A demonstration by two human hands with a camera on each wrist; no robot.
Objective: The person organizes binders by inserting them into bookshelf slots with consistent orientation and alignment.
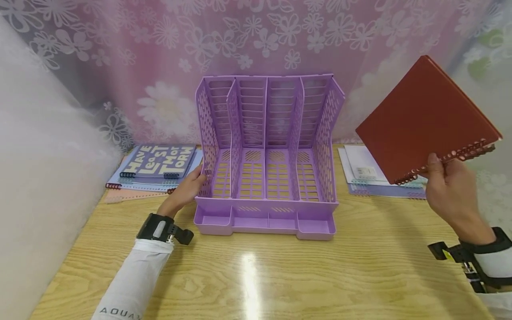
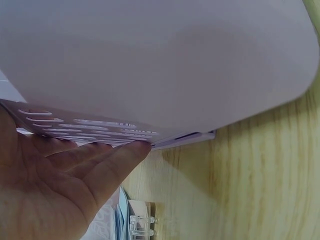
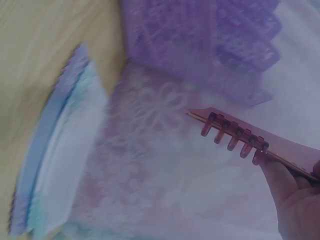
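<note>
A purple desk file rack point(image 1: 266, 200) with upright dividers and small front trays stands mid-table. My left hand point(image 1: 188, 189) touches the outside of its left wall. In the left wrist view the fingers of that hand point(image 2: 65, 185) lie fairly straight along the slotted panel point(image 2: 165, 75). On the right, my right hand point(image 1: 452, 191) holds up a reddish-brown ring-bound notebook point(image 1: 424, 120), pinching it by its ringed edge. The right wrist view shows the notebook's rings point(image 3: 235, 137) near the thumb. The notebook is raised and tilted, apart from the rack.
Left of the rack lies a stack of ring-bound notebooks point(image 1: 156, 162), a lettered blue one on top. Another stack with a white notebook point(image 1: 360, 160) lies to its right. A floral curtain point(image 1: 264, 40) hangs behind the wooden table point(image 1: 208, 275).
</note>
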